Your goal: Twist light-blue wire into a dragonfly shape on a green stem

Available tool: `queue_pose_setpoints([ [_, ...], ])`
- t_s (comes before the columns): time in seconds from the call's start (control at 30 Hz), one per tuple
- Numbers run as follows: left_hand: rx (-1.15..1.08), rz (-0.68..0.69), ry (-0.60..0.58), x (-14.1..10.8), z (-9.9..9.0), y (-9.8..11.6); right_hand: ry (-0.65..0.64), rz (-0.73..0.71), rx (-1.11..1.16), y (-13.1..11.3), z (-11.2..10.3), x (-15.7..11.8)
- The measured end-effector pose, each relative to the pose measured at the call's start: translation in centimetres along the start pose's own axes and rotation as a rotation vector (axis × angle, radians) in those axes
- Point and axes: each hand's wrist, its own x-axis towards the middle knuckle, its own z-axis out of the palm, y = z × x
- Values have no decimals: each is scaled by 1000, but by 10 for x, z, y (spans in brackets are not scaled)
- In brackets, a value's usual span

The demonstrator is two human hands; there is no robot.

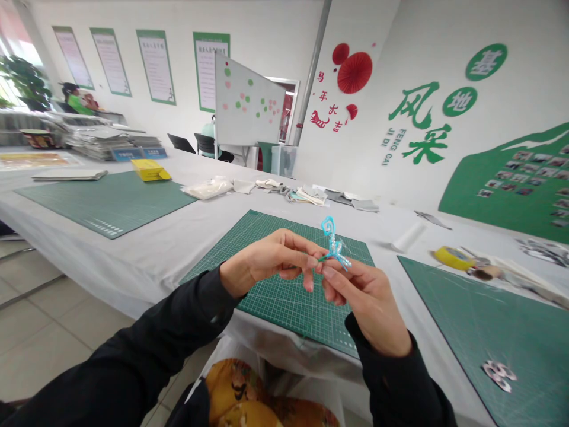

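Between my two hands is a small light-blue beaded wire ornament with a curled loop at its top, white pearl-like beads along it and a green stem. My left hand pinches the green stem end between thumb and fingers. With thumb and index finger my right hand grips the lower part of the ornament, close beside the left fingertips. Both hands are raised over a green cutting mat on the cloth-covered table. The fingers partly hide the stem.
More cutting mats lie at left and right. A yellow box rests on the left one. Fabric scraps and a plastic bag lie behind. Yellow tape is at right, and paper-like cutouts sit nearer.
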Motion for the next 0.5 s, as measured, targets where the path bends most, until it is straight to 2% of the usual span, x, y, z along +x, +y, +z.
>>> queue_pose_setpoints([
  [0.2, 29, -36, 36, -1, -4, 2, 29, 5, -8, -2, 0, -3],
  [0.3, -22, -43, 11, -2, -8, 4, 31, 18, -8, 1, -2, -3],
  [0.5, -102, 70, 61, -4, -10, 8, 21, 47, 21, 10, -5, -1],
])
